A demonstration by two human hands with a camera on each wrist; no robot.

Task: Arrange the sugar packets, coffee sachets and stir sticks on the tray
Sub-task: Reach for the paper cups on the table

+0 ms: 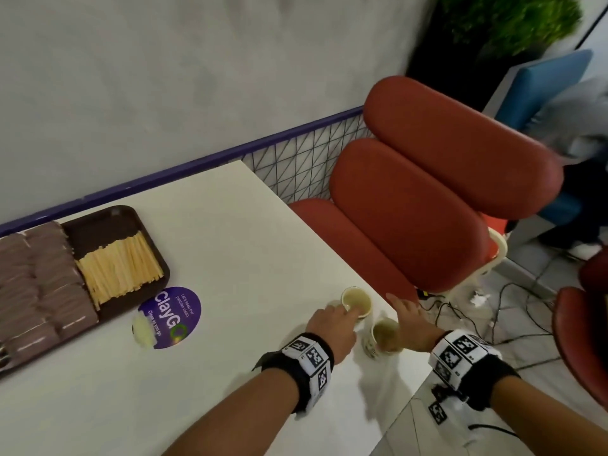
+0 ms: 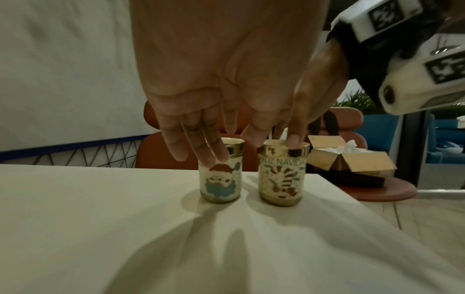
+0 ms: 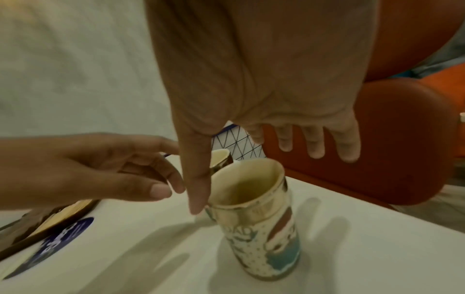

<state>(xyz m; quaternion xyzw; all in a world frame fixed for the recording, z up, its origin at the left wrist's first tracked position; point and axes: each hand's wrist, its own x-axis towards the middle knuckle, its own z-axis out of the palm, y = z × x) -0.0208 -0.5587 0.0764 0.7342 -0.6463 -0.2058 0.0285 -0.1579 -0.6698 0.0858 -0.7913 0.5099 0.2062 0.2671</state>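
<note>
Left hand: my left hand (image 1: 332, 327) is reaching over the far cup (image 1: 357, 302), fingers (image 2: 214, 151) straight and loosely spread, tips resting against its gold rim; nothing is being gripped.
Right hand: my right hand (image 1: 411, 324) is hovering over the near cup (image 1: 383, 337), fingers spread wide, thumb (image 3: 198, 189) lying against its rim, not closing round it.
Cups: both are standing upright, just beside each other, near the desk's (image 1: 230, 225) right edge.
Tray: the brown tray (image 1: 108, 222) is sitting at the desk's far-left edge along the wall.
Stir sticks: the stir sticks (image 1: 120, 268) are lying in a row at the tray's right end.
Sachets: the brown sachets (image 1: 42, 291) are lying in overlapping rows, filling the tray's left part.
Sticker: a purple round sticker (image 1: 174, 317) is lying just beside the tray's near-right corner.
</note>
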